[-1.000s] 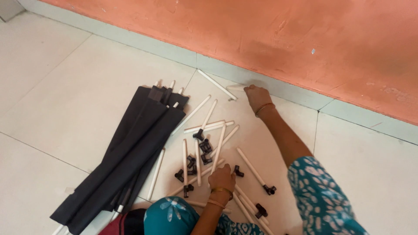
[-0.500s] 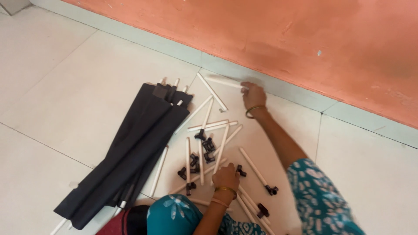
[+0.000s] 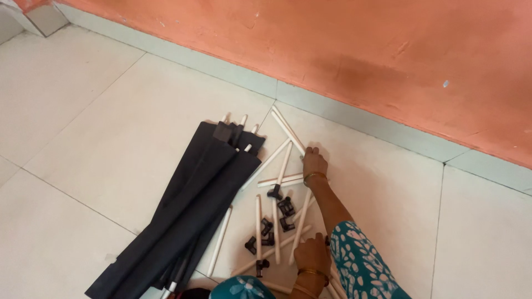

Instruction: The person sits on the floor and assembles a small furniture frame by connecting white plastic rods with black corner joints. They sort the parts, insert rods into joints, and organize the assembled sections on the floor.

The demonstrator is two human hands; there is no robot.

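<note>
No packages, labels, signs or screens in view near either hand's fingers: only bare floor tile and plain wall.

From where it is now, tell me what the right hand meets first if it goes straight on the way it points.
The right hand points toward the wall; its fingertips already touch a white rod, with the pale skirting beyond. Depth is uncertain.

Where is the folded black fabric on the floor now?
In the head view, the folded black fabric lies left of centre on the floor tiles, just left of the scattered white rods.
</note>
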